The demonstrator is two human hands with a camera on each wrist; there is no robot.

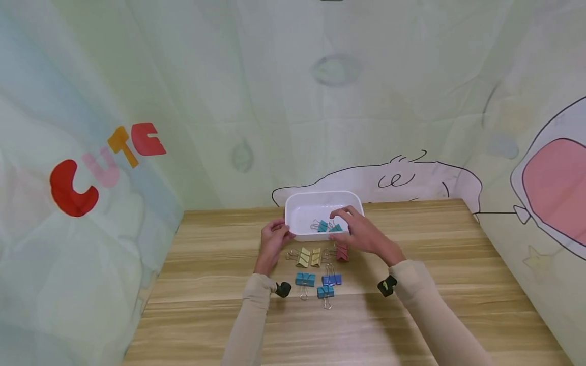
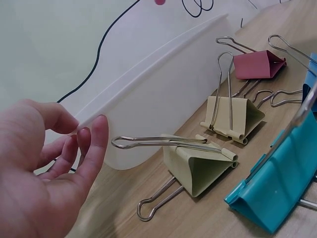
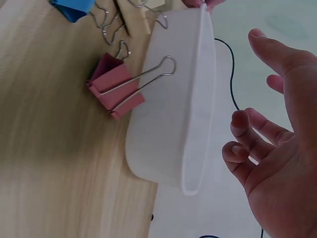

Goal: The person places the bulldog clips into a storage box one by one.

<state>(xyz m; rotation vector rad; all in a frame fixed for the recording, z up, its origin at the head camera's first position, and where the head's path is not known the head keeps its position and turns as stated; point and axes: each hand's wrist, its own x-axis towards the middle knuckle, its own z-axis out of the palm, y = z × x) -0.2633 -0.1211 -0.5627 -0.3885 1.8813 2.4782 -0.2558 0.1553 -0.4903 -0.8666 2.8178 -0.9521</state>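
A white plastic tray [image 1: 303, 214] stands at the back of the table with two teal binder clips [image 1: 322, 226] inside. My left hand [image 1: 273, 243] pinches the tray's left rim between thumb and fingers. Over the tray's right side is my right hand [image 1: 363, 233], its fingers spread and loosely bent with nothing between them, as the right wrist view also shows. In front of the tray lie two yellow binder clips [image 1: 303, 257] and a red binder clip [image 1: 342, 252], the red one below my right hand.
Closer to me on the wooden table [image 1: 220, 284] are a blue binder clip [image 1: 331, 280] and two more teal binder clips [image 1: 305, 279]. A printed cloth [image 1: 293, 101] with drawings and letters hangs behind the table and along its sides.
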